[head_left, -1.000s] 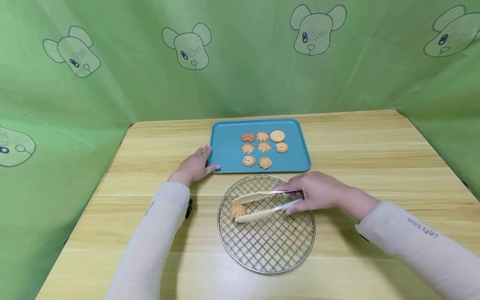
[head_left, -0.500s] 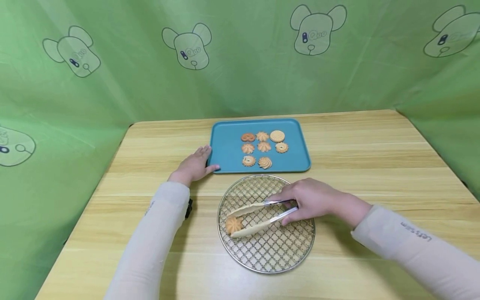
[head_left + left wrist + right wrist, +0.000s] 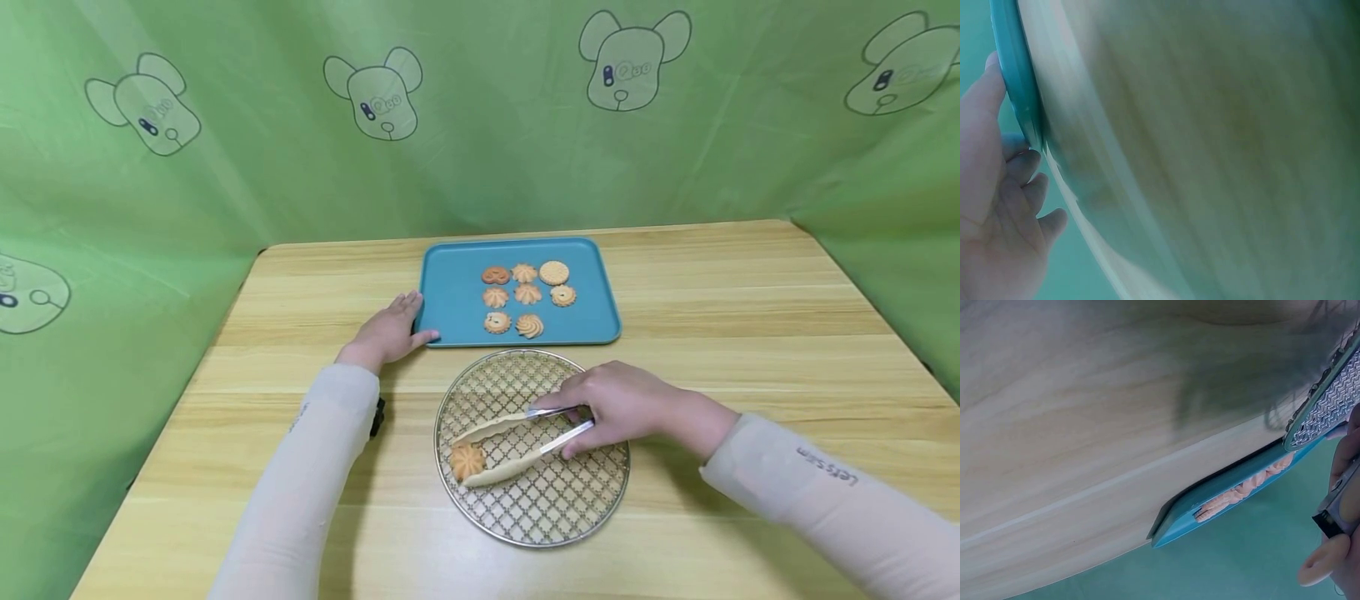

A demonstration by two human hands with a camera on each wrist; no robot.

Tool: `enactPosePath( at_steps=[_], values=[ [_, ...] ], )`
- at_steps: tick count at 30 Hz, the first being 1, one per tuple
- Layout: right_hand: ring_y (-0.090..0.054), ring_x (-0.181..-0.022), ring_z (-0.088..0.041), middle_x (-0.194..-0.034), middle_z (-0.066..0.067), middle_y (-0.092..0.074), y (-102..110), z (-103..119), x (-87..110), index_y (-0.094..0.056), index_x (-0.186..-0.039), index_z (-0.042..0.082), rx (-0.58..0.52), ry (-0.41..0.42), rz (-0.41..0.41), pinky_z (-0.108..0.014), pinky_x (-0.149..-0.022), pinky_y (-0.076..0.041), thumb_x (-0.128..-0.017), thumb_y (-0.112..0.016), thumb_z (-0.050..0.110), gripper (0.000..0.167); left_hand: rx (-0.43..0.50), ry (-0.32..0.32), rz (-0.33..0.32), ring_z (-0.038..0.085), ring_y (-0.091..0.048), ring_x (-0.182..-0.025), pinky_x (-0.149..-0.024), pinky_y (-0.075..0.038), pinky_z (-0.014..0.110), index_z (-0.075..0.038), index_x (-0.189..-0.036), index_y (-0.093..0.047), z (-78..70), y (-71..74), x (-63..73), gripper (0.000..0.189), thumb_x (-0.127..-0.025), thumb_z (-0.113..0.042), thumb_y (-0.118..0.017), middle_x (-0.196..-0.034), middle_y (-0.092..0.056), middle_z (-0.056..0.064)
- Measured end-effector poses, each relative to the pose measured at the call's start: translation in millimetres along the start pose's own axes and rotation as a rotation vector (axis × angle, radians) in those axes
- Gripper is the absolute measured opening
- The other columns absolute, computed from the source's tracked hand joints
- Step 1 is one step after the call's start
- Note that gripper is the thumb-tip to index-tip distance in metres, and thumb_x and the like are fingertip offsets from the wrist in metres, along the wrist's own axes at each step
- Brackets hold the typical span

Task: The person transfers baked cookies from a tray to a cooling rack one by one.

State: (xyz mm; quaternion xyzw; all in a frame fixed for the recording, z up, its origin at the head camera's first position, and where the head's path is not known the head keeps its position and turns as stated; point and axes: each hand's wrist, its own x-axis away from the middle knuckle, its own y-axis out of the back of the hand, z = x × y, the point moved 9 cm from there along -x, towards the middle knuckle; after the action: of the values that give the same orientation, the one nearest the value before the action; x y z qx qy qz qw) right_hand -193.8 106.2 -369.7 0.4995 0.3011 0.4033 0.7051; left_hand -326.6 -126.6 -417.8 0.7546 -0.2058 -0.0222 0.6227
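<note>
My right hand [image 3: 622, 404] grips a pair of tongs [image 3: 516, 468] with pale tips and metal arms. The tips stand on either side of a fluted star-shaped cookie [image 3: 468, 462]. This cookie is at the left part of a round wire rack [image 3: 555, 500]; whether the tips still press it I cannot tell. My left hand [image 3: 386, 332] rests at the front left corner of a blue tray [image 3: 450, 292], its thumb over the rim and its fingers along the side. In the right wrist view only the ring end of the tongs [image 3: 1322, 559] shows clearly.
Several cookies [image 3: 528, 293] of different shapes lie in rows on the tray, toward its middle and right. Directly in front of the tray stands the rack, on a wooden table [image 3: 720, 333]. Green curtains [image 3: 495, 167] with printed bear heads hang behind and at the sides.
My right hand has moved the tongs and the star-shaped cookie toward me and slightly left across the rack; motion is small in the last half second. My left hand and the tray stay put.
</note>
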Motion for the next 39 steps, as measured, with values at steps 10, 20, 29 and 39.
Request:
enactPosePath(
  at_steps=[10, 20, 29, 39],
  values=[
    [-0.049, -0.066, 0.000, -0.079, 0.016, -0.057, 2, -3, -0.2, -0.059, -0.132, 0.017, -0.032, -0.035, -0.001, -0.022, -0.061, -0.047, -0.072, -0.074, 0.058, 0.075, 0.000, 0.004, -0.001, 0.029, -0.007, -0.144, -0.116, -0.011, 0.040, -0.003, -0.152, -0.012, 0.4, 0.3, -0.3, 0.082, -0.096, -0.055, -0.043, -0.158, -0.008, 0.012],
    [-0.046, -0.064, 0.000, -0.075, 0.016, -0.053, 6, -9, -0.5, -0.055, -0.136, 0.013, -0.020, -0.068, -0.037, -0.021, -0.058, -0.044, -0.069, -0.075, 0.062, 0.085, 0.002, -0.003, -0.007, 0.030, -0.008, -0.143, -0.116, -0.011, 0.041, -0.002, -0.152, -0.013, -0.7, 1.3, 0.7, 0.081, -0.096, -0.054, -0.043, -0.158, -0.009, 0.012],
    [-0.050, -0.070, -0.002, -0.084, 0.012, -0.055, 9, -19, 2.0, -0.049, -0.140, 0.010, 0.043, -0.126, -0.074, -0.027, -0.065, -0.050, -0.066, -0.074, 0.067, 0.097, -0.002, -0.005, -0.005, 0.030, -0.008, -0.143, -0.116, -0.011, 0.040, -0.002, -0.152, -0.013, -1.2, 1.1, 0.8, 0.082, -0.096, -0.054, -0.043, -0.158, -0.009, 0.012],
    [-0.045, -0.066, -0.003, -0.083, 0.011, -0.052, 12, -27, 0.9, -0.043, -0.144, 0.016, 0.061, -0.205, -0.107, -0.024, -0.056, -0.043, -0.062, -0.075, 0.069, 0.103, -0.018, -0.002, 0.002, 0.029, -0.007, -0.144, -0.116, -0.012, 0.039, -0.002, -0.152, -0.012, 1.1, -1.5, -1.3, 0.082, -0.096, -0.056, -0.041, -0.158, -0.008, 0.011]
  ],
)
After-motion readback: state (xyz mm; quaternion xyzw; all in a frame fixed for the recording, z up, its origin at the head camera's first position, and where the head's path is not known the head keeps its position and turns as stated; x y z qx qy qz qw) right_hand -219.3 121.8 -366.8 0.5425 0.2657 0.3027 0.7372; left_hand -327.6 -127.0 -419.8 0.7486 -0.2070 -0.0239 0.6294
